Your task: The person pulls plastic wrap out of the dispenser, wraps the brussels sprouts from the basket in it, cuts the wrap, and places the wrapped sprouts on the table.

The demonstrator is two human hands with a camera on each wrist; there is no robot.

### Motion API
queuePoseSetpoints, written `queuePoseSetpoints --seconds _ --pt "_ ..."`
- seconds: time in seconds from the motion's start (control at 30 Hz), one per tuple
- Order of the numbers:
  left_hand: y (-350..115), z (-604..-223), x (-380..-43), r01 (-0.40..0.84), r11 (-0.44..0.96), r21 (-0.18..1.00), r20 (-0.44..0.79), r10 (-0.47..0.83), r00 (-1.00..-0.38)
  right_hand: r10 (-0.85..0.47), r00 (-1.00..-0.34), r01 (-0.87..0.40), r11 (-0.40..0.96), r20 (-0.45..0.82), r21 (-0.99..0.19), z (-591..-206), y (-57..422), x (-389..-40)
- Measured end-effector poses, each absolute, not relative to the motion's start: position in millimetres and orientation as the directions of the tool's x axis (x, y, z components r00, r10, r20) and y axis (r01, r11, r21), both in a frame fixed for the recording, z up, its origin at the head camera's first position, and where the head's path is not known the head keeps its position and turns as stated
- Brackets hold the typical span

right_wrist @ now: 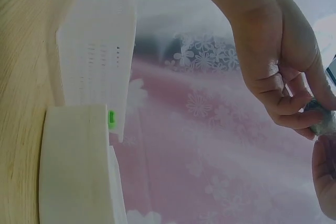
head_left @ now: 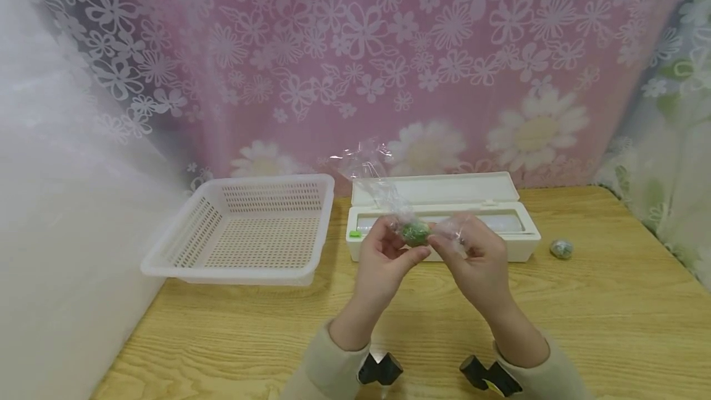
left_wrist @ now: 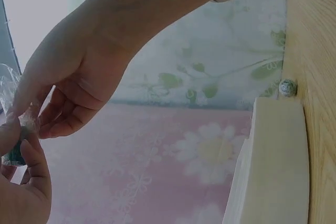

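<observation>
A small green round item in clear plastic film is held between both hands, above the front of the white film box. My left hand grips it from the left with thumb and fingers. From the right, my right hand pinches gathered film at the item's other side. More loose clear film sticks up crumpled behind the left fingers. In the left wrist view, the green item shows among the fingertips. The right wrist view catches the same item at its edge, partly covered by fingers.
A white film dispenser box, lid raised, holds a roll and has a green slider. Left of it stands a white perforated basket. A small film-wrapped ball lies on the wooden table at right.
</observation>
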State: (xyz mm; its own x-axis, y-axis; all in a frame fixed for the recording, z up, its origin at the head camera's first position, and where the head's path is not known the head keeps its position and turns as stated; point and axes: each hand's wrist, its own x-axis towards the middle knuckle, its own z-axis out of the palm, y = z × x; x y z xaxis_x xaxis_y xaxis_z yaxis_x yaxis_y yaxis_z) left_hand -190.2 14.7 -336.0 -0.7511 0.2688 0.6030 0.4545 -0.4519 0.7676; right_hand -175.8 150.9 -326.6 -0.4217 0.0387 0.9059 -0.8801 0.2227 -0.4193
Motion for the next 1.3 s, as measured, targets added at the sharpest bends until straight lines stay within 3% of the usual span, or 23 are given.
queuePoseSetpoints --seconds 0.1,0.23,0.43,0.57,0.7,0.83,0.93,1.07,1.3 --pt "16 -338 -193 0.556 -0.365 0.747 0.65 0.226 -0.726 0.011 -0.491 -0.846 0.235 0.871 -0.479 -325 151 -172" --pt "16 -341 -198 0.666 -0.214 0.715 0.7 0.212 -0.682 0.015 -0.572 -0.766 0.347 0.82 -0.54 -324 150 -169" --pt "15 -341 -200 0.652 -0.17 0.739 0.673 0.233 -0.702 0.039 -0.603 -0.754 0.3 0.797 -0.585 -325 152 -171" --pt "14 -340 -201 0.58 -0.26 0.772 0.635 0.283 -0.719 0.045 -0.666 -0.737 0.118 0.745 -0.666 -326 153 -173" --pt "13 -342 -202 0.508 -0.358 0.783 0.615 0.325 -0.718 0.037 -0.751 -0.656 -0.153 0.659 -0.739 -328 152 -175" --pt "10 -343 -204 0.461 -0.413 0.785 0.609 0.381 -0.696 -0.03 -0.804 -0.529 -0.419 0.594 -0.738 -331 149 -178" --pt "9 -343 -205 0.434 -0.439 0.787 0.608 0.434 -0.664 -0.069 -0.819 -0.46 -0.515 0.57 -0.723 -332 148 -179" --pt "9 -342 -204 0.414 -0.465 0.783 0.614 0.468 -0.636 -0.099 -0.808 -0.468 -0.489 0.58 -0.736 -332 148 -178" --pt "11 -341 -201 0.51 -0.355 0.783 0.619 0.37 -0.693 -0.077 -0.854 -0.48 -0.264 0.514 -0.837 -328 148 -173"
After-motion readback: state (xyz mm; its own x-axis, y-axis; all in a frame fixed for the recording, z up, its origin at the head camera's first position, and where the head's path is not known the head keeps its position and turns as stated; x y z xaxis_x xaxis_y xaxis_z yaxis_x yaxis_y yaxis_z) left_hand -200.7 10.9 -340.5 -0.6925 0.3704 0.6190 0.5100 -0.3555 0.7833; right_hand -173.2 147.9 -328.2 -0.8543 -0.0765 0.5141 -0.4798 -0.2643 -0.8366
